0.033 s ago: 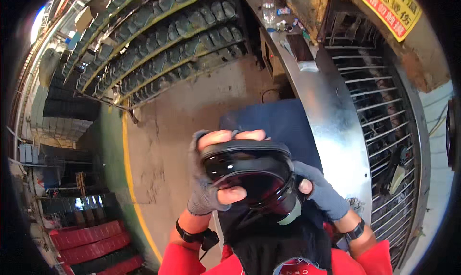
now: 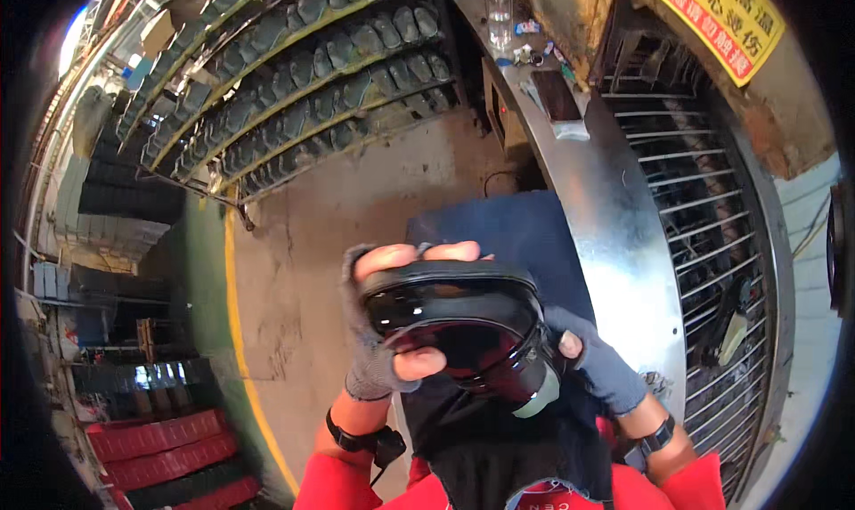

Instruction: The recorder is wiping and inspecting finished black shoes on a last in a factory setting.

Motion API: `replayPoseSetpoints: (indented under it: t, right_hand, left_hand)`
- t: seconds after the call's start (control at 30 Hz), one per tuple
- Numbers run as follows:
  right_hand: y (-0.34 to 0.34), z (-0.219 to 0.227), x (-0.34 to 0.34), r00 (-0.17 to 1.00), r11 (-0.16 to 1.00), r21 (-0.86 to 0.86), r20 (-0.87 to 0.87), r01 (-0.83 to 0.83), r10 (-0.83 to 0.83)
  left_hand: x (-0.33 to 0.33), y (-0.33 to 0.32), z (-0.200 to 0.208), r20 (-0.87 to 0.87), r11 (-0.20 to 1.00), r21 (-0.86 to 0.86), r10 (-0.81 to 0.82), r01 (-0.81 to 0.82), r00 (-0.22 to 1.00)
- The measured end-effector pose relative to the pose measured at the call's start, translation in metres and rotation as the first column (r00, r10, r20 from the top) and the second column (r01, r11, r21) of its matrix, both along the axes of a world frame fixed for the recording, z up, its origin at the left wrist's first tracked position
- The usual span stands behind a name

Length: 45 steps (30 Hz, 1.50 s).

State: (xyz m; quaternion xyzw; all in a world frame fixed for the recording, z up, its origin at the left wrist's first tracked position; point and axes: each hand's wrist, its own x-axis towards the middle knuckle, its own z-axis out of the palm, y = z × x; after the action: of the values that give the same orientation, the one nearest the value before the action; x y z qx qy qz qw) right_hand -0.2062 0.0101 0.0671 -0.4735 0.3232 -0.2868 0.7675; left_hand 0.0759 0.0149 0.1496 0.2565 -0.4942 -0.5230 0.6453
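A glossy black shoe is held up in front of my body, its broad rounded toe end to the left and its sole edge upward. A pale green piece shows at its lower right end. My left hand, in a grey fingerless glove, grips the toe end, fingers over the sole edge and thumb on the glossy upper. On the shoe's other end is my right hand, gloved the same way, thumb beside the shoe; its other fingers are hidden. Dark blue cloth lies behind the shoe.
To the right runs a metal ledge beside a barred rack. A phone and a clear bottle sit at its far end. Shelves of dark shoes stand far left; red slatted pieces lie near left.
My left hand and the toe end of the shoe have shifted slightly left. Both hands keep their grip.
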Motion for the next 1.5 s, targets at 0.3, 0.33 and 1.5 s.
replayPoseSetpoints:
  t: [0.3, 0.33, 1.5]
  right_hand:
    - [-0.063, 0.079, -0.060, 0.953, 0.963, 0.112, -0.209, 0.246, -0.219]
    - [-0.074, 0.082, -0.062, 0.960, 0.983, -0.056, -0.210, 0.178, -0.185]
    - [-0.017, 0.119, -0.015, 0.630, 0.614, -0.425, -0.761, -0.665, 0.156]
  left_hand:
    - [-0.029, -0.005, -0.013, -0.138, 0.888, 0.120, -0.427, 0.443, 0.894]
    - [-0.031, -0.014, -0.019, 0.042, 0.859, 0.190, -0.491, 0.476, 0.870]
    - [-0.065, 0.039, -0.024, 0.316, 0.949, 0.314, -0.068, -0.037, 0.946]
